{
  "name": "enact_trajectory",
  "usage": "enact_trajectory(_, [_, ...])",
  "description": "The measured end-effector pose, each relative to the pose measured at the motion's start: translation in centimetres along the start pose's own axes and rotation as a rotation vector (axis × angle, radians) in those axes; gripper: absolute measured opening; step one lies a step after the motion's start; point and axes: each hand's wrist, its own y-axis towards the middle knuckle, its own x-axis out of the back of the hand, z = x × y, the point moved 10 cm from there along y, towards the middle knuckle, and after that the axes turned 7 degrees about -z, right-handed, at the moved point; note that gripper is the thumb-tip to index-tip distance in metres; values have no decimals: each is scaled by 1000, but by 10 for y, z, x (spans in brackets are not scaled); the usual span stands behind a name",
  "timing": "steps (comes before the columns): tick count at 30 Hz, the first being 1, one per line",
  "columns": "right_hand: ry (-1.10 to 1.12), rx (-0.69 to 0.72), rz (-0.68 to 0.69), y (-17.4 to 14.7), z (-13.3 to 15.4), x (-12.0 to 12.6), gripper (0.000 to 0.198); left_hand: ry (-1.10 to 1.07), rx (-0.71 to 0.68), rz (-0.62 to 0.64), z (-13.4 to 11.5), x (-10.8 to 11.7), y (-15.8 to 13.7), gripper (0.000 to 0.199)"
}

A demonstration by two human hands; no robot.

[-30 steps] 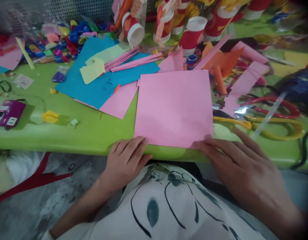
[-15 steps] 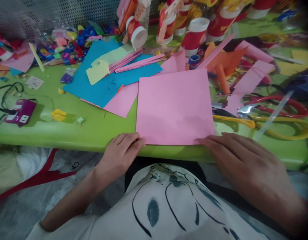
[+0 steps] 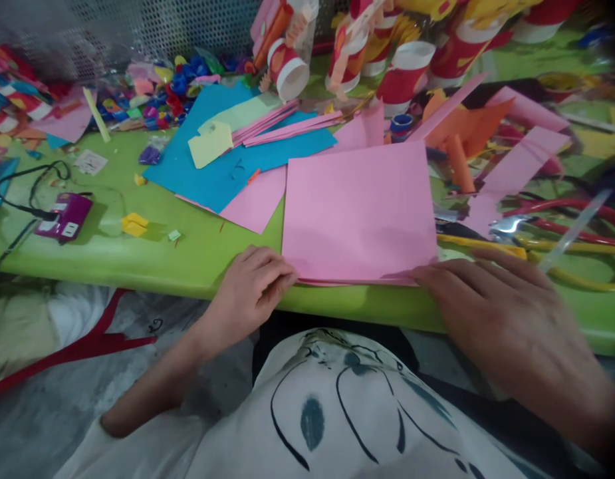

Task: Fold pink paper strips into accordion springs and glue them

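Observation:
A sheet of pink paper (image 3: 360,209) lies at the near edge of the green table (image 3: 187,263). Along its near side a narrow doubled strip shows, like a fold or a second layer. My left hand (image 3: 252,286) pinches the near left corner between thumb and fingers. At the near right corner my right hand (image 3: 491,306) holds the paper, thumb and fingertips closed on the edge. Beyond the sheet, a blue sheet (image 3: 187,179) carries pink paper strips (image 3: 292,130) and a pale yellow-green paper piece (image 3: 210,143).
Decorated red and white paper cups (image 3: 405,76) stand at the back. Red- and yellow-handled tools (image 3: 581,229) and orange paper (image 3: 461,126) lie to the right. On the left sits a purple power adapter (image 3: 65,216) with a black cord; behind it are small colourful pieces (image 3: 177,86).
A narrow doubled strip now shows at the pink sheet's near edge, where both hands keep hold of the corners. The whole view has shifted slightly.

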Motion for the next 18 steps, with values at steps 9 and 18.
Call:
enact_trajectory(9, [-13,-13,29,5,-8,-11,32,-81,138,120,8,-1,10,19])
enact_trajectory(18, [-90,-47,-84,-6,-19,-20,27,210,106,-11,9,-7,6,23])
